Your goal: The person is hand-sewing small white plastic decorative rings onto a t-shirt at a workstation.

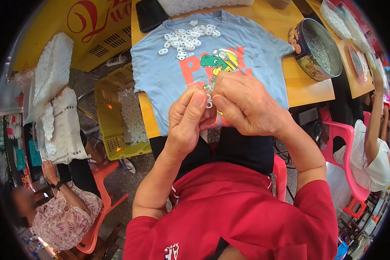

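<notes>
Between my two hands is a small white plastic piece with two round holes [209, 101]. My left hand [187, 116] pinches it from the left, thumb up against the curled fingers. My right hand [247, 104] is closed at its other side, thumb and bent forefinger meeting near it; anything smaller in those fingertips is hidden. Both hands are raised over the lower part of a light blue T-shirt [160, 76] spread on the yellow table [310, 94]. A loose heap of similar white two-hole pieces [188, 40] lies near the shirt's collar.
At right on the table stands a round tin [295, 43] of small silvery parts. A black flat device [151, 15] lies at the far left corner. Left of the table is a yellow crate [112, 117] with white pieces. Seated people [67, 216] are on both sides.
</notes>
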### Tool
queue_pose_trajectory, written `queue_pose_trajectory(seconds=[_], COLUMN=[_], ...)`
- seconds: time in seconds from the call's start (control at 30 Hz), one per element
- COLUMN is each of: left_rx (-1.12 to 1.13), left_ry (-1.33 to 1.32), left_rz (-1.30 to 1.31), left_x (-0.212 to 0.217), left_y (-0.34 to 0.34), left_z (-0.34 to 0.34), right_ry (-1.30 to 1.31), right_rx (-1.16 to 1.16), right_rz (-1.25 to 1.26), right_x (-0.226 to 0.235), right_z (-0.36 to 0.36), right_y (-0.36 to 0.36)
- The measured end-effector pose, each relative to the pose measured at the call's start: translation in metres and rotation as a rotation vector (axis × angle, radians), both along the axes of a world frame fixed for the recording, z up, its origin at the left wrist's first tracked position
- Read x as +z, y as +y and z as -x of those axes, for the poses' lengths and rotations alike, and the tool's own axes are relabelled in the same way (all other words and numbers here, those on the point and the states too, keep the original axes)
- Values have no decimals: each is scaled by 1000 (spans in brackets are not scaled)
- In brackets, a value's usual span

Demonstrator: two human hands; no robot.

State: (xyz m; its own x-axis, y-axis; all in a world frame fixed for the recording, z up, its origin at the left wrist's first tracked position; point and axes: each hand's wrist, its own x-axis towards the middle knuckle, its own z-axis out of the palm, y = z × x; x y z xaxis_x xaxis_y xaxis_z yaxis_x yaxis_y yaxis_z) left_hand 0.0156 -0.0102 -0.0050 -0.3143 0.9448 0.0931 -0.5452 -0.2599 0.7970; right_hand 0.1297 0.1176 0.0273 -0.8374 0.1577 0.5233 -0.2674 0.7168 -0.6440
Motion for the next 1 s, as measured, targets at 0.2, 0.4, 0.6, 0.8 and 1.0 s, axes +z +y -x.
queue_pose_trajectory(seconds=[0.2,0.4,0.6,0.8,1.0], left_rx=[40,69,38,36,74], left_ry=[134,174,126,86,36], left_rz=[-23,-2,45,38,15], left_x=[-2,1,4,10,8], left_y=[-1,2,-2,-4,-5], left_z=[-1,-3,-6,-12,-18], right_ry=[36,94,72,76,116], right_rx=[-37,-67,-30,0,-28], right_rz=[-17,-68,-113,-149,-195], right_x=[-7,1,5,12,5], right_z=[2,0,-5,-6,-3], right_y=[-3,1,6,7,3])
